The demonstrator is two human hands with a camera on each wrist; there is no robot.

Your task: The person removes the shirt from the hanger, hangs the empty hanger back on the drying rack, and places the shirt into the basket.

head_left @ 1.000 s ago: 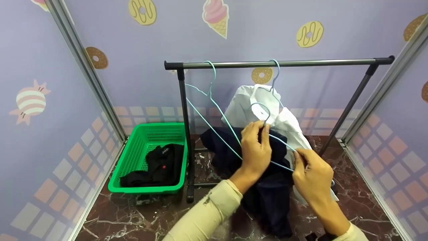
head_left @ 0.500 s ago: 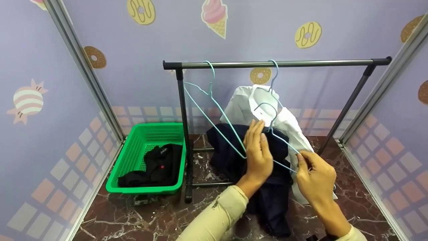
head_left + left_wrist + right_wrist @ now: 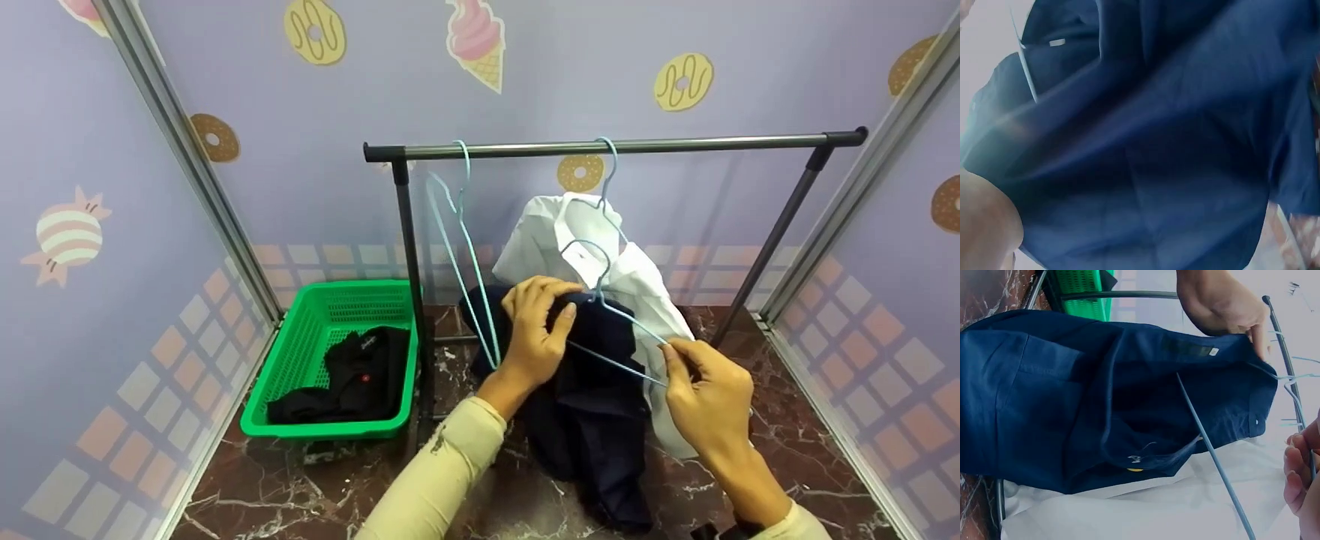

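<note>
A light-blue wire hanger (image 3: 634, 321) is partly inside a navy garment (image 3: 600, 390), its hook standing up above the cloth. My right hand (image 3: 709, 390) pinches the hanger's right arm between thumb and fingers. Over the upper edge of the garment, left of the hook, my left hand (image 3: 536, 326) curls its fingers and holds the cloth. The right wrist view shows the garment's band with a small white label (image 3: 1213, 351) inside and a button near its end. Dark blue cloth (image 3: 1157, 129) fills most of the left wrist view.
Behind the hands stands a clothes rack with a metal rail (image 3: 675, 144). A white shirt (image 3: 532, 232) hangs there on one hanger; a bare hanger (image 3: 472, 262) hangs further left. A green basket (image 3: 292, 360) with a black garment (image 3: 375, 382) stands on the floor at the left.
My left hand has let go below the hanger's hook, opened, then moved left and curled over the garment's edge. The bare hanger has swung left. My right hand stays on the hanger.
</note>
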